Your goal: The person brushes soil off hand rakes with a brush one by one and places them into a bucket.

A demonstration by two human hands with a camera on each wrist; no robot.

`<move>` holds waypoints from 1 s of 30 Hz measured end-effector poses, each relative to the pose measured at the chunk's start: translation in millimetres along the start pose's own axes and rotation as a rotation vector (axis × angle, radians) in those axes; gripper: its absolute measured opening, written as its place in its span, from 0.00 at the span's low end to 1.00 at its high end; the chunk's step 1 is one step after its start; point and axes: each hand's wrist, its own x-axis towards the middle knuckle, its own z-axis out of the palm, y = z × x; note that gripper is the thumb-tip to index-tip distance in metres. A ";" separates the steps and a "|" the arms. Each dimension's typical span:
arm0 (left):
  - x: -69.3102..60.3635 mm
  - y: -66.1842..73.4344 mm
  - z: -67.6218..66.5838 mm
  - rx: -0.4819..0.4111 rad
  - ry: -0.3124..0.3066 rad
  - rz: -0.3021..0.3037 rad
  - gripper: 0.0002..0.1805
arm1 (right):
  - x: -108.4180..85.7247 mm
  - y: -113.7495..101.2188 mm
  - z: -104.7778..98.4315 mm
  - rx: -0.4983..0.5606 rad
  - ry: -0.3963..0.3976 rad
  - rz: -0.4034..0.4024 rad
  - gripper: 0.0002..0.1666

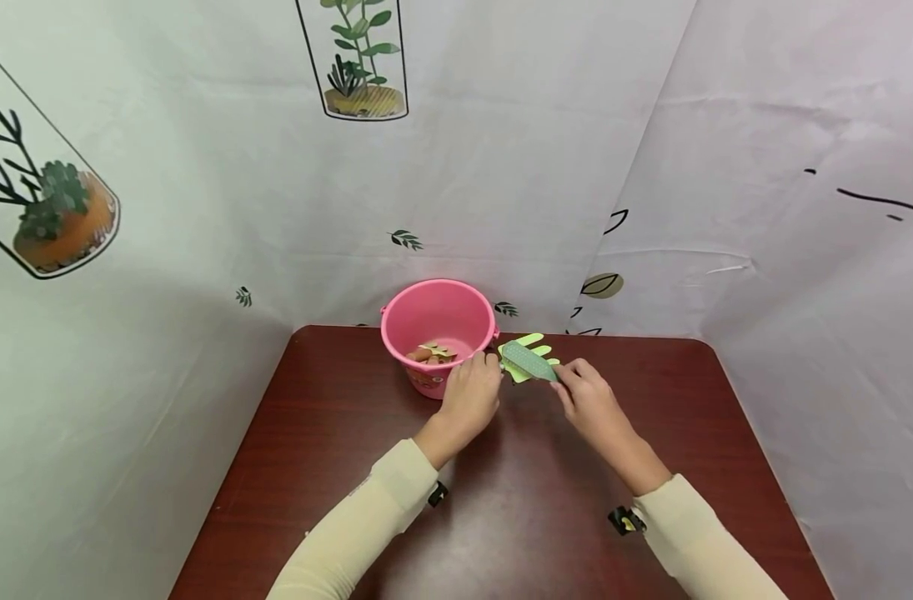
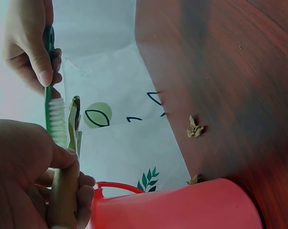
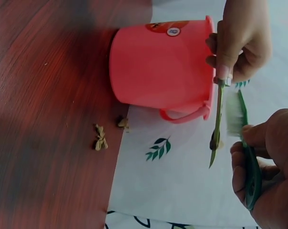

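Brush (image 1: 529, 360), green with a finely dotted back and a dense block of straight, pale bristles, is gripped by its slim handle in the right hand (image 1: 587, 400), thumb along one side and fingers curled round the other. It hangs over the table (image 1: 351, 475), just right of the bucket, its back slanting across the fork (image 1: 518, 374), which is flat, thin and light green, with blunt, finger-like prongs. Fingers and thumb of the left hand (image 1: 471, 387) are clamped on the fork's rounded, smooth wooden handle (image 2: 64, 202), near the bucket's rim. Both hands are apart, the two tools between them; the bristles face the fork's blade, and whether their tips touch it I cannot tell. A dark brown smear (image 3: 214, 141) marks the blade near its prongs. The bucket (image 3: 158, 67) is glossy pink plastic, round and tapering to its base, with a thin curved bail (image 2: 119, 185) and a printed label (image 3: 169, 28). Inside lie more tools (image 1: 420, 355) with tan handles and a light green part. Crumbly brown clumps (image 2: 195, 128) lie on the reddish, streaky wood beside it. Behind hangs creased pale cloth (image 1: 539, 150) printed with leaves; cream sleeves (image 1: 351, 525) cover both forearms
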 end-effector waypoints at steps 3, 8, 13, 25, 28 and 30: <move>0.0 -0.6 -1.7 0.000 0.010 -0.005 0.10 | 1.9 -3.4 1.3 0.002 -0.011 0.013 0.17; -0.6 -0.7 -3.6 -0.003 0.010 -0.011 0.11 | 2.8 -6.5 4.5 0.011 -0.019 0.034 0.16; -2.0 -0.3 -3.0 -0.012 0.004 -0.023 0.13 | 3.2 -7.3 6.0 0.003 -0.008 0.044 0.16; -3.9 -0.6 -2.4 -0.043 -0.046 -0.047 0.10 | 4.4 -4.6 5.3 -0.022 0.019 0.059 0.16; -4.1 -1.0 -2.7 -0.045 -0.043 -0.051 0.10 | 4.3 -3.4 5.3 -0.030 0.020 0.060 0.16; -4.4 -1.0 -3.0 -0.047 -0.040 -0.055 0.10 | 4.1 -2.3 4.6 -0.035 0.020 0.062 0.16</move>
